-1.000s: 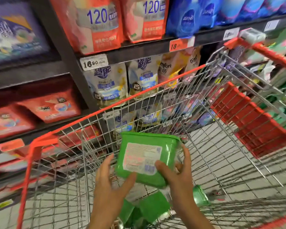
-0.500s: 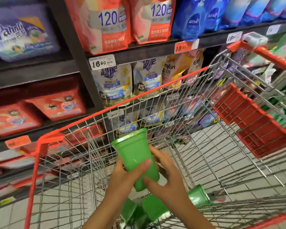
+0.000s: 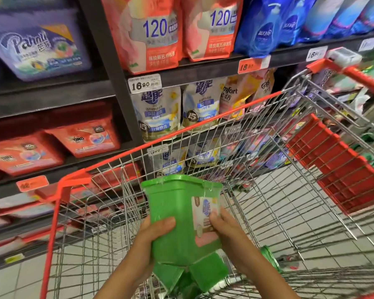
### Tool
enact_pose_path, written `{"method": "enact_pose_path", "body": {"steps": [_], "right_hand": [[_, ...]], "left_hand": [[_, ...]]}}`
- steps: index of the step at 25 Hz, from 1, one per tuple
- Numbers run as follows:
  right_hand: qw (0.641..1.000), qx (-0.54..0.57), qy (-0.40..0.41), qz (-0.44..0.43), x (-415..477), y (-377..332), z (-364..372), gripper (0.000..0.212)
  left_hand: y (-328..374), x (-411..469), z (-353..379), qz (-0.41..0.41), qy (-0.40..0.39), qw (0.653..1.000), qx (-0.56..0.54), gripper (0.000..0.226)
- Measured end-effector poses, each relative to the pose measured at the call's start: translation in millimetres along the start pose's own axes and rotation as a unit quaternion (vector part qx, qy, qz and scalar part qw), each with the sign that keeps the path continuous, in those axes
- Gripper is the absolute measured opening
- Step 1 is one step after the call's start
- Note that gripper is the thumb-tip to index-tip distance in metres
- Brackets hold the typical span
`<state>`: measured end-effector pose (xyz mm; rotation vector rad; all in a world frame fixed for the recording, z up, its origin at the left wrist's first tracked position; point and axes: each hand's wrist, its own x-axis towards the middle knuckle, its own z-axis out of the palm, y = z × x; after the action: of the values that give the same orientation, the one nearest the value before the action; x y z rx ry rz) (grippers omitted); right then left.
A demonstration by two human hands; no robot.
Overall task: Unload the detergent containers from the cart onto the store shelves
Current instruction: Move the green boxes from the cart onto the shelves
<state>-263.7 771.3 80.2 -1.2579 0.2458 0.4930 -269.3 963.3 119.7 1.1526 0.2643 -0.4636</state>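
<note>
A green detergent container (image 3: 177, 214) with a white and pink label is held upright above the wire cart (image 3: 268, 190). My left hand (image 3: 151, 240) grips its lower left side, thumb across the front. My right hand (image 3: 227, 231) grips its right side over the label. Below it, more green containers (image 3: 203, 275) lie in the bottom of the cart, and another green one (image 3: 270, 257) lies to the right of my right wrist.
Dark store shelves (image 3: 108, 83) stand to the left and ahead, stocked with red boxes (image 3: 84, 139), a purple box (image 3: 41, 46), orange and blue pouches and white refill bags (image 3: 158, 111). The cart's red rim (image 3: 73, 182) and red child seat flap (image 3: 341, 175) surround my hands. Tiled floor lies below.
The container has been turned in both hands from showing its back label to standing upright with its front label to the right, and it sits slightly higher in view.
</note>
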Motion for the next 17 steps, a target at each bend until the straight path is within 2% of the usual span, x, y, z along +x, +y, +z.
{"method": "enact_pose_path", "body": {"steps": [3,7,11,14,17], "right_hand": [[0.996,0.079,-0.046,0.016,4,0,1,0.094],[0.994,0.106,0.023,0.000,7,0,5,0.096],[0.991,0.065,0.113,-0.044,4,-3,1,0.089],[0.990,0.025,0.124,-0.059,-1,-2,5,0.082],[0.992,0.019,0.103,-0.067,-7,-2,8,0.067]], "left_hand": [[1,0,-1,-0.009,-0.019,1.000,-0.012,0.111],[8,3,-6,0.015,0.004,0.999,0.049,0.101],[12,4,-18,0.039,0.017,0.993,0.109,0.095],[2,6,-12,0.049,0.044,0.993,0.094,0.072],[-10,5,-15,0.061,0.085,0.992,0.077,0.073]]}}
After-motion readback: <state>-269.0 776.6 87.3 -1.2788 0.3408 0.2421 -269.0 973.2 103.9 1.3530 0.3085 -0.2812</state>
